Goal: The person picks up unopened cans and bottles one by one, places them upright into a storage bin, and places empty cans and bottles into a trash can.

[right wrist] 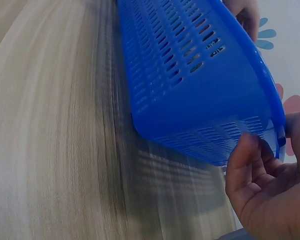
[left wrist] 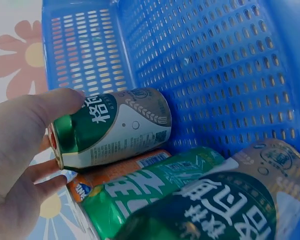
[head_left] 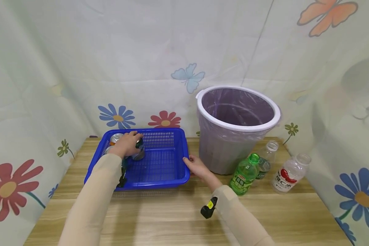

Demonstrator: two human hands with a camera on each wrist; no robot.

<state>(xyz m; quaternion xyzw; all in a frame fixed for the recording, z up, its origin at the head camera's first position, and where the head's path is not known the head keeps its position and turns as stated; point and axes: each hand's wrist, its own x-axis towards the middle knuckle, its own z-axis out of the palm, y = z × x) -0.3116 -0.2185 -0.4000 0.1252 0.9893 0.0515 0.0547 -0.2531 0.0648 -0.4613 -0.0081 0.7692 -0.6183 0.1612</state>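
Note:
A blue plastic basket (head_left: pixel 160 185) holds several drink cans at its left end. My left hand (head_left: pixel 129 144) reaches into it and grips a green and silver can (head_left: pixel 139 153) by its top end. In the left wrist view, the thumb lies along one side of that can (left wrist: pixel 125 127), with the fingers partly hidden behind its end. Close beside it are a bright green can (left wrist: pixel 140 190), an orange can (left wrist: pixel 92 181) and a second dark green can (left wrist: pixel 235 200). My right hand (head_left: pixel 197 166) pinches the basket's right rim, thumb and fingers on either side of it.
Right of the basket stands a large bin (head_left: pixel 224 147) with a white rim and clear liner. A green bottle (head_left: pixel 244 176), a clear bottle (head_left: pixel 265 159) and a red-labelled bottle (head_left: pixel 287 176) stand beside it on the wooden table (head_left: pixel 172 218). A flowered curtain (head_left: pixel 135 68) hangs behind.

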